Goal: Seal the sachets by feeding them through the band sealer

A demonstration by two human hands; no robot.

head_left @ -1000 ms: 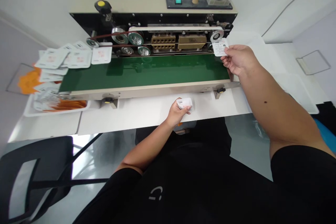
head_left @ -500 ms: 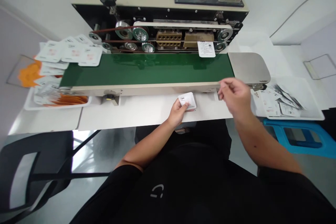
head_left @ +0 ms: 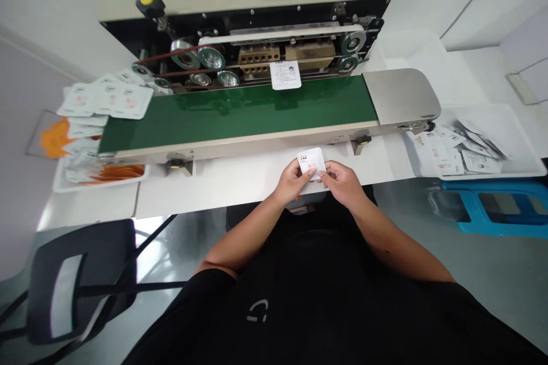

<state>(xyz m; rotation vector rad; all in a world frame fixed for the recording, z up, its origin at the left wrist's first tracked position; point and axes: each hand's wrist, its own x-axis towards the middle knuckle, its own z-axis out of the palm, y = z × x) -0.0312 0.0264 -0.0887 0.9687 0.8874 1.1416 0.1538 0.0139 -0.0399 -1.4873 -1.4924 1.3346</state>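
Observation:
My left hand (head_left: pixel 291 181) and my right hand (head_left: pixel 341 181) meet at the table's front edge, both pinching a small white packet (head_left: pixel 311 160) held upright between them. Behind them runs the sealing machine's green belt (head_left: pixel 240 114). Another white packet (head_left: pixel 285 74) rides along the belt's far edge, under the brass sealing blocks (head_left: pixel 278 57). Both hands are closed on the held packet.
Sealed packets (head_left: pixel 107 100) pile at the belt's left end, above a white tray (head_left: pixel 96 174) with orange items. A white bin (head_left: pixel 471 145) of loose packets sits at the right, a blue stool (head_left: pixel 492 211) below it. A black chair (head_left: pixel 81 279) stands lower left.
My right hand let go of a packet at the belt's right end and came back to join the left hand on its packet. The released packet has travelled left along the belt.

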